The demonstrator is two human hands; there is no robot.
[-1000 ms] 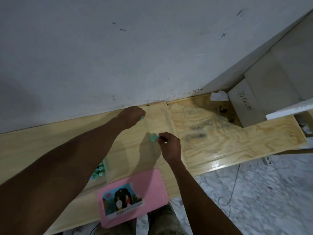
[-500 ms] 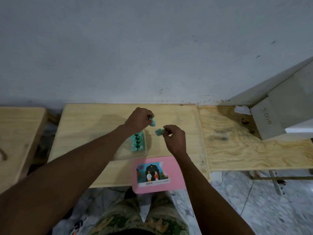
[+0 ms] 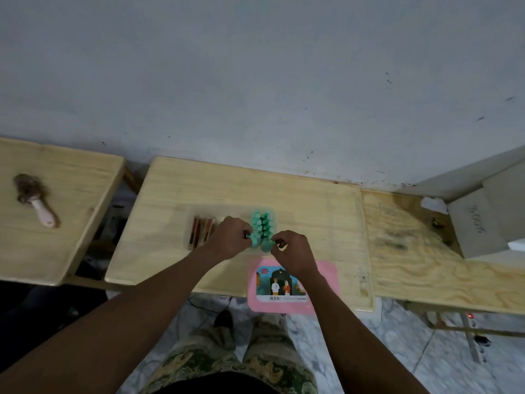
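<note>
**Both hands pinch teal pieces at the tray**

A brush (image 3: 35,199) lies on the left table (image 3: 71,172); on the middle table (image 3: 199,183) a clear tray (image 3: 224,210) holds brown sticks (image 3: 200,230) and rows of teal pieces (image 3: 262,223); the left hand (image 3: 228,238) pinches a small teal piece (image 3: 249,235) beside the rows; the right hand (image 3: 294,251) pinches a larger teal piece (image 3: 267,245) at their near end; a pink lid (image 3: 324,280) lies just beneath it.

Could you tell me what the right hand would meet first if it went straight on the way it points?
Probably the rows of teal pieces in the clear tray; the right hand points up-left at them, though height is unclear.
</note>
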